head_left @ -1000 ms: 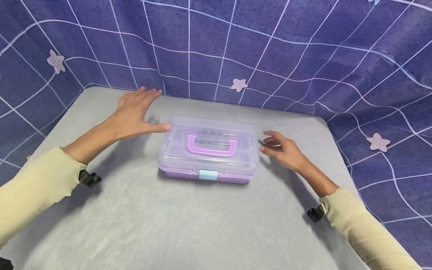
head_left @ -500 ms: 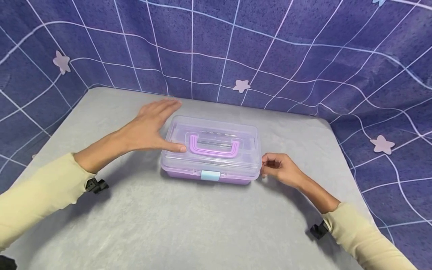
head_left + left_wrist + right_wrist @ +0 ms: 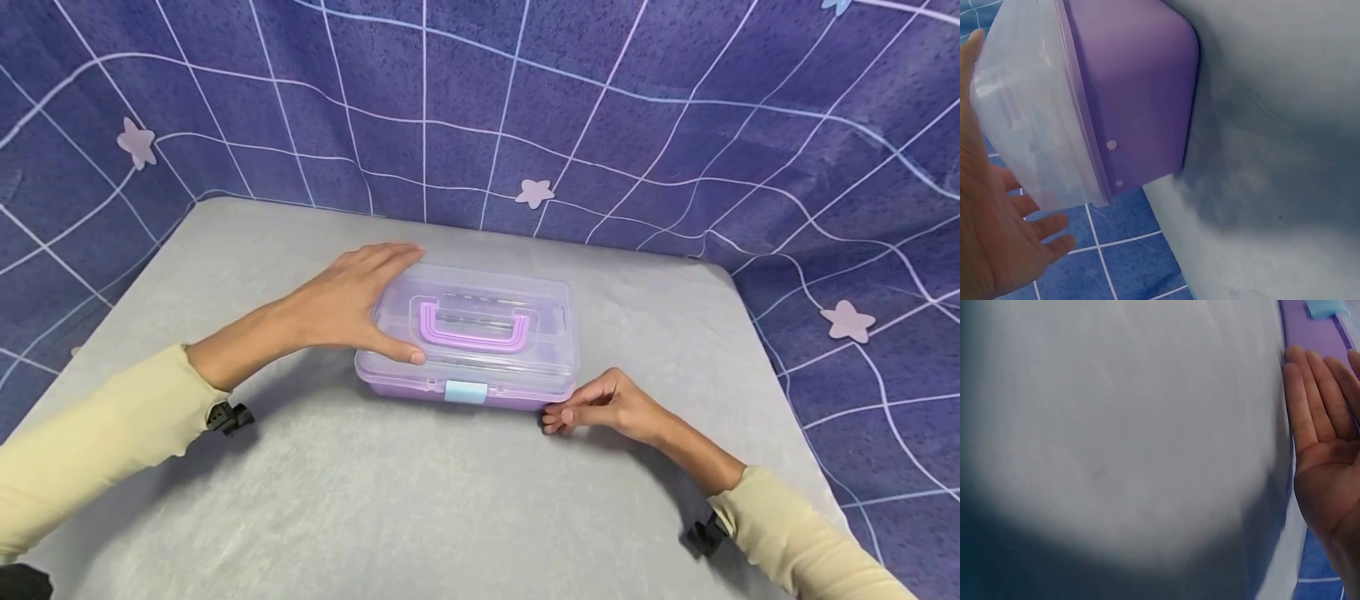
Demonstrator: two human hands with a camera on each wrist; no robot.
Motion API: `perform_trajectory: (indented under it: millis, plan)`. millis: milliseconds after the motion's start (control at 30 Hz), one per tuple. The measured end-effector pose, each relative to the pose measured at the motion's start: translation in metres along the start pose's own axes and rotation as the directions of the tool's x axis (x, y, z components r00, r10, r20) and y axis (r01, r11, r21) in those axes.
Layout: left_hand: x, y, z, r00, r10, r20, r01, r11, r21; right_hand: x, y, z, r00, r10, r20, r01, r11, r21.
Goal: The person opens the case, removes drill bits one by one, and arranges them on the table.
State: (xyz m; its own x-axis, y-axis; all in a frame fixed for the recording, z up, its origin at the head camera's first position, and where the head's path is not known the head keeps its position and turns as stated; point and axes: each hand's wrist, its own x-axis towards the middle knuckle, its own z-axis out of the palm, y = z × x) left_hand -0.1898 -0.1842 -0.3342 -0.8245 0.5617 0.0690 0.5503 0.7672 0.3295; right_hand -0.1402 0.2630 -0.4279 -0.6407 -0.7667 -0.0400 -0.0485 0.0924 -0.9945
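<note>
A storage box with a clear lid and purple base stands closed on the grey surface. On its lid is a pink-purple handle, and a pale blue latch sits at the front. My left hand spreads over the lid's left end, thumb toward the front and fingers toward the back. In the left wrist view its fingers lie apart beside the clear lid. My right hand is at the box's front right corner. The right wrist view shows its fingers extended along the purple base.
The box rests on a grey cloth-covered table. A blue-purple curtain with wavy grid lines and stars rises behind it and along both sides. Black wrist cameras hang from the cream sleeves.
My left hand has moved rightward and nearer, farther over the lid. From beside the box's right end, my right hand has come forward to its front right corner. The box has stayed closed in place.
</note>
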Motion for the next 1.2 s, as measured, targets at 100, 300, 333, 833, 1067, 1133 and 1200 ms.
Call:
perform_trajectory:
  millis: [100, 300, 333, 833, 1067, 1133, 1200]
  plan:
    - [0.001, 0.002, 0.000, 1.000, 0.011, 0.001, -0.011, 1.000, 0.008, 0.001, 0.001, 0.008, 0.998, -0.008, 0.056, 0.005, 0.998, 0.058]
    - [0.001, 0.010, -0.001, 0.999, 0.033, 0.021, -0.033, 0.999, 0.027, 0.002, 0.004, 0.026, 0.988, -0.052, 0.146, 0.031, 0.989, 0.142]
    - [0.001, 0.011, 0.000, 0.999, 0.036, 0.022, -0.036, 0.999, 0.034, 0.002, 0.004, 0.029, 0.986, -0.058, 0.158, 0.036, 0.989, 0.143]
    - [0.001, 0.017, 0.004, 0.999, 0.046, 0.027, -0.048, 0.994, 0.094, 0.028, -0.001, 0.074, 0.984, 0.062, 0.169, -0.112, 0.946, 0.303]
    - [0.000, 0.017, 0.005, 0.998, 0.052, 0.018, -0.054, 0.993, 0.104, 0.045, -0.007, 0.100, 0.979, 0.174, 0.110, -0.206, 0.844, 0.496]
    - [0.001, 0.017, 0.006, 0.998, 0.054, 0.019, -0.055, 0.993, 0.107, 0.051, -0.009, 0.106, 0.973, 0.213, 0.089, -0.228, 0.822, 0.521]
    - [0.001, 0.018, 0.006, 0.998, 0.053, 0.020, -0.055, 0.993, 0.107, 0.056, -0.011, 0.111, 0.966, 0.254, 0.053, -0.240, 0.802, 0.548]
